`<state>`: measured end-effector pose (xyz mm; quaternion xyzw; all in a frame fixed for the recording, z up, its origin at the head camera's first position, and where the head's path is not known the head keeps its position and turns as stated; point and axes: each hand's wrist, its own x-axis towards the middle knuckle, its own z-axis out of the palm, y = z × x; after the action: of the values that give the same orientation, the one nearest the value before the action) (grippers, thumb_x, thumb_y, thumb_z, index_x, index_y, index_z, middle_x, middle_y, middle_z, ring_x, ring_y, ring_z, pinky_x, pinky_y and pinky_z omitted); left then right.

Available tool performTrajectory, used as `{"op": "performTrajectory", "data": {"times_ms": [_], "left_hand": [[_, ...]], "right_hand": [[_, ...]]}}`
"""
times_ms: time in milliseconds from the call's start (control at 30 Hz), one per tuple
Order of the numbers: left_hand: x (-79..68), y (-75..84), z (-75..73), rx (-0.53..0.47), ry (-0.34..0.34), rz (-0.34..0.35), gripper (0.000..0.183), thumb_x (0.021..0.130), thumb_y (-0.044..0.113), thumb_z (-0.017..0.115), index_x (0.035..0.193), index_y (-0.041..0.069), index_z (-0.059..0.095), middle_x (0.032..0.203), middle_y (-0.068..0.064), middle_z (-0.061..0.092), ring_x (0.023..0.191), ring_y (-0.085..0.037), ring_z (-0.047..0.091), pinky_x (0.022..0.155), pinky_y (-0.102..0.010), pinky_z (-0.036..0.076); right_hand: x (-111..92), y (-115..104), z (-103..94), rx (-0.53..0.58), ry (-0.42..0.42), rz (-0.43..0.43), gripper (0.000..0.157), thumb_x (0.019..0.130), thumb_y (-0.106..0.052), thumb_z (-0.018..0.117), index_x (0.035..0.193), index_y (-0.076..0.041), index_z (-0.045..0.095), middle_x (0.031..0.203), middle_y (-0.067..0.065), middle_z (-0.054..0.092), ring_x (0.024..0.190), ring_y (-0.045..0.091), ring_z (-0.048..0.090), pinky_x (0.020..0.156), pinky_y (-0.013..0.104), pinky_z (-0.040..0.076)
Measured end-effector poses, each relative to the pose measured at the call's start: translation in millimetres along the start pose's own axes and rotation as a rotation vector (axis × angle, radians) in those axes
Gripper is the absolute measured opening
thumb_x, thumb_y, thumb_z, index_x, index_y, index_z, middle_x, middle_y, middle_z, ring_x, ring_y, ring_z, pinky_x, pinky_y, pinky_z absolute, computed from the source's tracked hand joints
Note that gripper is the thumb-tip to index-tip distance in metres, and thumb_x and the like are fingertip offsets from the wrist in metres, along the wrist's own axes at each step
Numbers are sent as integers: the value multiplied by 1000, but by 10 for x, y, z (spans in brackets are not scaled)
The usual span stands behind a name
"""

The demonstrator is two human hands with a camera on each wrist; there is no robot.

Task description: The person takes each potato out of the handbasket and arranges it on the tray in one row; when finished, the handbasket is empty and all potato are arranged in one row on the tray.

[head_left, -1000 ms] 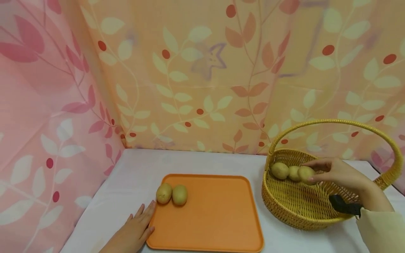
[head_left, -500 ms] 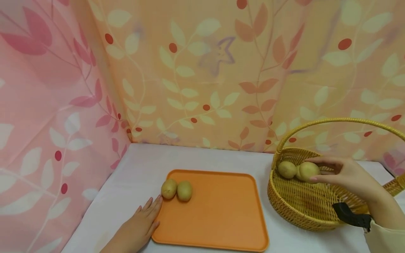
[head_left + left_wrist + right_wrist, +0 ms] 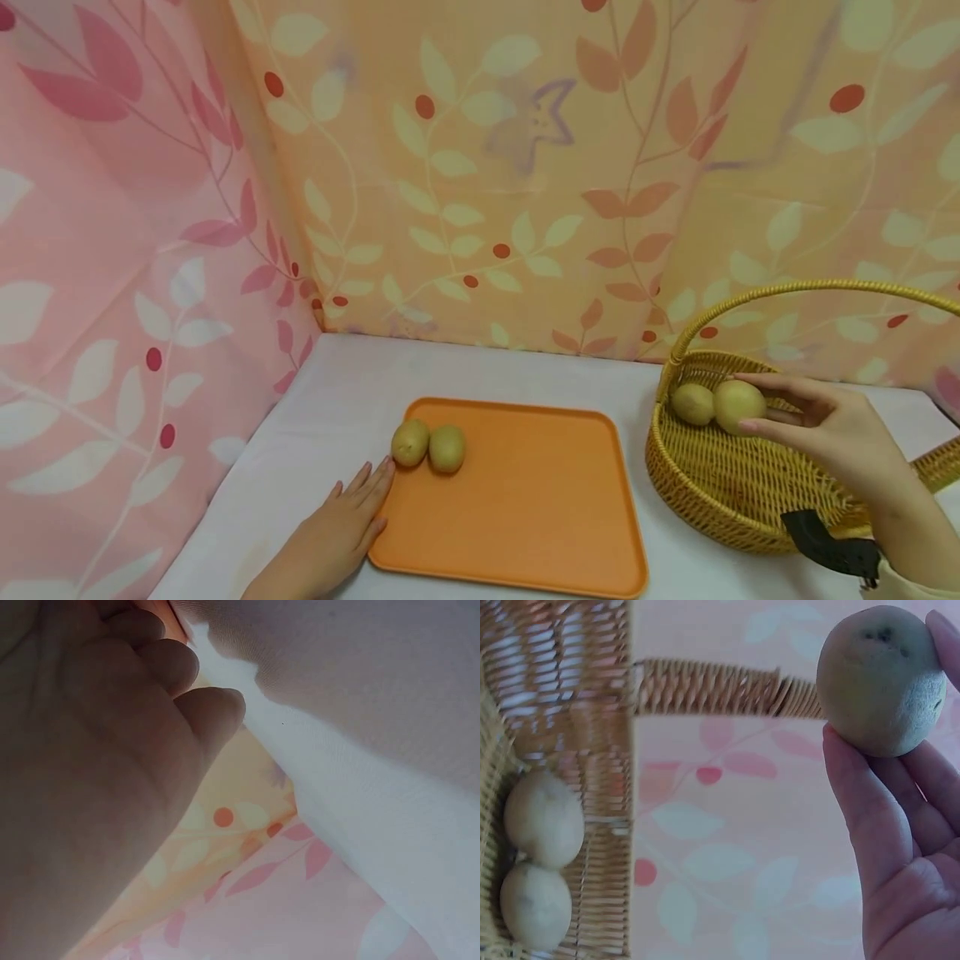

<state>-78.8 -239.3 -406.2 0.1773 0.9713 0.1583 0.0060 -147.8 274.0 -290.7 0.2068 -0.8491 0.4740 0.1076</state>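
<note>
My right hand pinches a potato between thumb and fingers, over the wicker basket. The right wrist view shows this held potato with small dark pits, and two other potatoes lying in the basket, an upper potato and a lower potato. In the head view only one basket potato shows; the held one hides the other. My left hand rests with straight fingers at the left rim of the orange tray. On the tray, a left potato and a right potato lie side by side.
The basket's tall arched handle rises over its opening, behind my right hand. A white cloth covers the table. Floral curtains hang at the back and left. A black strap sits on my right wrist.
The head view has turned slightly left, so tray and basket appear further right. The potato in my right hand has risen slightly and now covers one basket potato. My left hand stays by the tray.
</note>
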Motion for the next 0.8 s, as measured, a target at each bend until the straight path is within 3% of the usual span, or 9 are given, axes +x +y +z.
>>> {"op": "performTrajectory", "data": {"times_ms": [267, 400, 600, 800], "left_hand": [[4, 33, -29, -33, -32, -39, 55, 96, 22, 53, 143, -1, 36, 149, -14, 34, 137, -35, 28, 104, -61, 25], [6, 39, -41, -25, -25, -34, 55, 96, 21, 54, 143, -2, 37, 148, -14, 35, 137, -35, 29, 103, -62, 25], [10, 41, -43, -22, -8, -22, 54, 95, 21, 54, 142, -3, 38, 147, -14, 36, 136, -35, 30, 102, -63, 26], [19, 37, -30, -22, -13, -38, 55, 95, 22, 55, 143, -1, 37, 148, -12, 36, 137, -34, 29, 103, -62, 25]], "right_hand": [[20, -128, 142, 306, -41, -95, 51, 74, 27, 60, 122, 11, 56, 123, -3, 61, 96, 11, 66, 73, 24, 54], [46, -165, 228, 333, -42, -105, 52, 73, 27, 62, 121, 7, 59, 121, 0, 61, 95, 12, 67, 72, 24, 54], [83, -188, 369, 429, -89, -121, 48, 73, 28, 61, 118, 12, 57, 117, 3, 63, 95, 15, 67, 71, 27, 55], [125, -256, 477, 441, -118, -115, 47, 74, 25, 62, 119, 13, 56, 115, 3, 65, 96, 16, 67, 69, 29, 55]]}}
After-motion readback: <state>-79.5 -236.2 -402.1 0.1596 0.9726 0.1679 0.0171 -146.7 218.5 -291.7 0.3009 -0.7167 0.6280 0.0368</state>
